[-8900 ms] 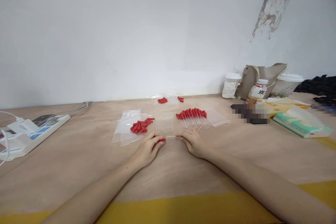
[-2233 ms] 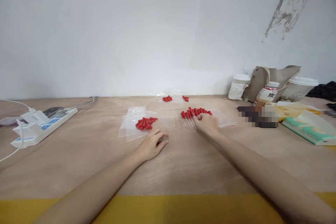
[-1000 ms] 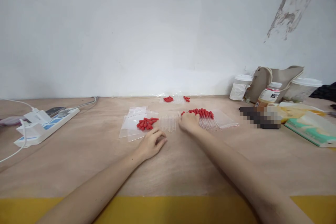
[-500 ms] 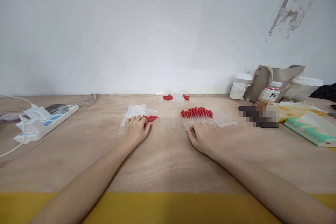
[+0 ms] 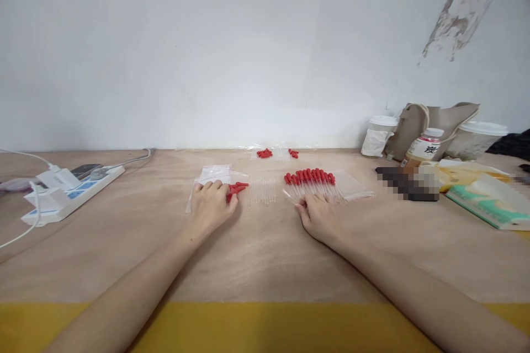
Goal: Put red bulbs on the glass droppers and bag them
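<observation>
Behind everything you face a smooth, pale wall (image 5: 186,55), and below it spreads a brown, softly creased tabletop (image 5: 248,265) carrying the row of clear tubes (image 5: 262,191), slim rods lying side by side. Far to the right of that row slumps a floppy beige bag (image 5: 447,116); far to its left lies a long, hard white power strip (image 5: 83,198). Right of the row again, nearer you than the bag, is a soft green-and-white tissue pack (image 5: 484,198).

Left of the row, your left hand (image 5: 213,204) curls over flat, glossy plastic sleeves (image 5: 215,172) and a heap of tapered red bulbs (image 5: 238,186); your fingers cover part of the heap, so I can't tell whether you grip one. Just right of the row, your right hand (image 5: 321,218) pinches a single clear tube (image 5: 289,196) at its fingertips, below the fanned droppers (image 5: 310,176), whose rounded, matt red heads cap thin transparent stems. The tube, straight and narrow, slants up toward the row.
</observation>
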`<action>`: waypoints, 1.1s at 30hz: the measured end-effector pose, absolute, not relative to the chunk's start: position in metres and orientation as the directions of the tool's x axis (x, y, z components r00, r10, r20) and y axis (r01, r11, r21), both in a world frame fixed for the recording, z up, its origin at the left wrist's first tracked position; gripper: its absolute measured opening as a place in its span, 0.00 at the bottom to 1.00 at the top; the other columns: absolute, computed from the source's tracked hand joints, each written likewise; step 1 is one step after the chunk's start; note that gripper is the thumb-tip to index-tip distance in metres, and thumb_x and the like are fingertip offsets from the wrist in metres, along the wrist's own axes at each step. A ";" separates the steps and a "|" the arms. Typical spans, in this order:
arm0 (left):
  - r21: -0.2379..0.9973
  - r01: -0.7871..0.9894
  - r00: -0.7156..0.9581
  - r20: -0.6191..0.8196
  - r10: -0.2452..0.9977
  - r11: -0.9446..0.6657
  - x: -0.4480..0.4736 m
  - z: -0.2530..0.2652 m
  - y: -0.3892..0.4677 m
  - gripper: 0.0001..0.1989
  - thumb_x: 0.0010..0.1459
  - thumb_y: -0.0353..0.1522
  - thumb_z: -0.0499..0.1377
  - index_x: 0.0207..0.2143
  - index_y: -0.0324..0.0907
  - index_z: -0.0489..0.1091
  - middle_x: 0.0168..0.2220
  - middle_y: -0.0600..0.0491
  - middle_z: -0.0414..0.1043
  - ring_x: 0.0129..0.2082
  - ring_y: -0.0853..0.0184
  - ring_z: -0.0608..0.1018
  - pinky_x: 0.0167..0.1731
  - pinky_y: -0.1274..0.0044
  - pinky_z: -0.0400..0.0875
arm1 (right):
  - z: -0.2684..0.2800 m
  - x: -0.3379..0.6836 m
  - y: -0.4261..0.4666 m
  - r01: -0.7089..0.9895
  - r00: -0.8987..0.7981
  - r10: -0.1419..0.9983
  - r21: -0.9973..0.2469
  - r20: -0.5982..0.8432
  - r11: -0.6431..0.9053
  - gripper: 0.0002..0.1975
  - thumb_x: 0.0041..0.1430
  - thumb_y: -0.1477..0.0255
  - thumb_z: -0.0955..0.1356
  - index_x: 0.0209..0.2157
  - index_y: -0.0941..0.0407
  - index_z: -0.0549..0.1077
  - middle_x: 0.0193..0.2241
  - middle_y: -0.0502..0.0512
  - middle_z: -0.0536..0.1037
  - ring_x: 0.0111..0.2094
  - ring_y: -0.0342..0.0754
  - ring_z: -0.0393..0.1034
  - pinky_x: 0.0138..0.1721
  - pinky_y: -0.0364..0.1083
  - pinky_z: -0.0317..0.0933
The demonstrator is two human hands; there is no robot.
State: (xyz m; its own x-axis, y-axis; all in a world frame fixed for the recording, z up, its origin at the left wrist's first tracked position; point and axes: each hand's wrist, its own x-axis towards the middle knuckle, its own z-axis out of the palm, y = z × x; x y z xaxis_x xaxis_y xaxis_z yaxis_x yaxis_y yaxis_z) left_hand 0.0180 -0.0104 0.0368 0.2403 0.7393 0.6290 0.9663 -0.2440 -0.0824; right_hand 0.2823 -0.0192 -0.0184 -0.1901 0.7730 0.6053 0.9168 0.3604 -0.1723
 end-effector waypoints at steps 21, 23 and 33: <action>0.484 0.596 0.463 0.445 0.767 -0.641 0.056 0.000 -0.024 0.07 0.58 0.32 0.52 0.34 0.42 0.69 0.31 0.55 0.70 0.31 0.68 0.71 0.33 0.77 0.64 | -0.018 0.276 -0.028 0.753 -0.395 0.669 -0.195 0.630 0.628 0.11 0.59 0.73 0.59 0.34 0.54 0.72 0.31 0.52 0.74 0.33 0.43 0.65 0.40 0.47 0.46; 0.526 0.570 0.464 0.428 0.776 -0.631 0.057 0.000 -0.025 0.08 0.59 0.33 0.50 0.34 0.41 0.67 0.30 0.55 0.70 0.29 0.69 0.70 0.31 0.78 0.63 | -0.016 0.275 -0.031 0.745 -0.400 0.661 -0.195 0.635 0.638 0.11 0.59 0.73 0.58 0.34 0.54 0.71 0.31 0.51 0.74 0.32 0.42 0.65 0.40 0.47 0.46; 0.633 0.466 0.496 0.391 0.775 -0.618 0.058 0.004 -0.028 0.07 0.59 0.32 0.49 0.34 0.40 0.66 0.30 0.55 0.68 0.29 0.70 0.69 0.29 0.80 0.63 | -0.012 0.274 -0.034 0.705 -0.415 0.671 -0.249 0.614 0.664 0.12 0.60 0.72 0.59 0.35 0.53 0.73 0.32 0.52 0.75 0.32 0.43 0.66 0.40 0.48 0.46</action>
